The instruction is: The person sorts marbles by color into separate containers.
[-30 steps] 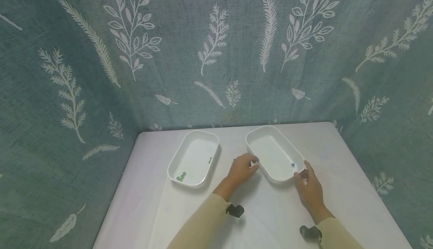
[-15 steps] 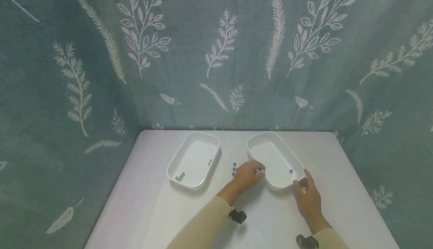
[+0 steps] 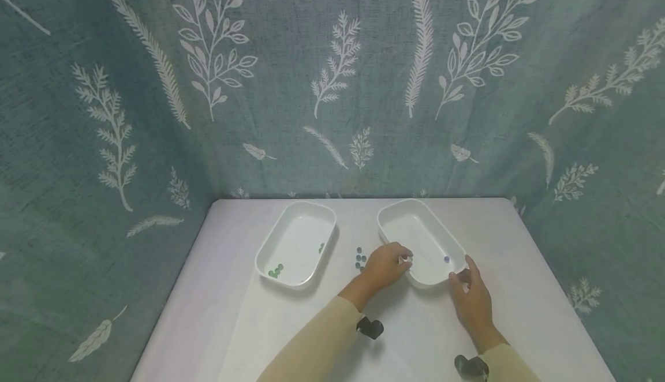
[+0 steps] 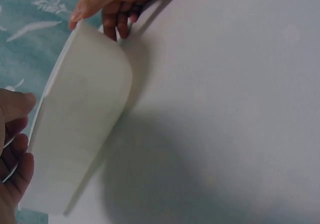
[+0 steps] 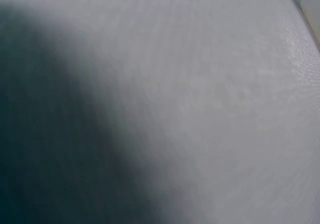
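A white rectangular tray (image 3: 421, 243) stands on the right of the table in the head view. My left hand (image 3: 385, 263) reaches over its left rim, thumb and fingers bent; something small and faint shows at the fingertips, too small to make out. In the left wrist view the thumb and curled fingers of my left hand (image 4: 15, 144) are at the left edge, beside the tray wall (image 4: 82, 99). My right hand (image 3: 473, 298) grips the tray's near right corner. One small blue bead-like piece (image 3: 447, 259) lies inside, near that corner.
A second white tray (image 3: 296, 243) on the left holds several small green pieces (image 3: 276, 271). Several small dark blue-green pieces (image 3: 359, 258) lie on the white table (image 3: 415, 341) between the trays. Patterned green cloth (image 3: 291, 82) surrounds the table.
My left hand has moved right, from the tray's left side to over its rim, uncovering the blue-green pieces on the table. The right hand keeps its grip on the corner.
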### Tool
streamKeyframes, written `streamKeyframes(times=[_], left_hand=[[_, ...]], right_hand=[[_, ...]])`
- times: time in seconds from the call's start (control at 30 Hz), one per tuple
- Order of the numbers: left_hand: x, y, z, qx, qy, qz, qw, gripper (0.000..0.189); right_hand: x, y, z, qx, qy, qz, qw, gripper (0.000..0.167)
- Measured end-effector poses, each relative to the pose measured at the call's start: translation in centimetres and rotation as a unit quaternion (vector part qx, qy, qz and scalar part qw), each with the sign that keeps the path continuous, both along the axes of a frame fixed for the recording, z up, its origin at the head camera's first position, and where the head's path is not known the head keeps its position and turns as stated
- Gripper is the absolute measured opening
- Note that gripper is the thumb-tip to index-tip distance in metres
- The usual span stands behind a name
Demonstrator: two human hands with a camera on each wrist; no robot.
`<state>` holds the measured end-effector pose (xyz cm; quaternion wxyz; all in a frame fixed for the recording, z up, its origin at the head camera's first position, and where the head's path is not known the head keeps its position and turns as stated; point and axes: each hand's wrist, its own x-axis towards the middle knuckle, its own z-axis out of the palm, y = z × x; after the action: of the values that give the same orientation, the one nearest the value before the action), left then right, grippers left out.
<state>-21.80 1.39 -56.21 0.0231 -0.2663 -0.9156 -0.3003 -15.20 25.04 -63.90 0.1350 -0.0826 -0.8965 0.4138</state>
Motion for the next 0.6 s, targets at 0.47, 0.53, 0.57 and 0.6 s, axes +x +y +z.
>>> streamKeyframes(times=[0.47, 0.53, 0.57, 0.6], left_hand=[[0.09, 0.21, -0.62, 0.019, -0.026, 0.005, 0.9995, 0.019], [0.12, 0.09, -0.49, 0.022, -0.030, 0.008, 0.9993, 0.018], [0.14, 0.02, -0.43, 0.024, -0.033, 0.010, 0.9991, 0.019], [0.14, -0.03, -0.35, 0.026, -0.035, 0.012, 0.9990, 0.019]], right_hand=[[0.10, -0.10, 0.36, -0.003, -0.017, 0.003, 0.9998, 0.070], [0.03, 0.03, 0.33, -0.004, -0.014, 0.004, 0.9999, 0.069], [0.01, 0.10, 0.34, -0.004, -0.011, 0.004, 0.9999, 0.069], [-0.03, 0.16, 0.35, -0.003, -0.009, 0.004, 0.9999, 0.069]])
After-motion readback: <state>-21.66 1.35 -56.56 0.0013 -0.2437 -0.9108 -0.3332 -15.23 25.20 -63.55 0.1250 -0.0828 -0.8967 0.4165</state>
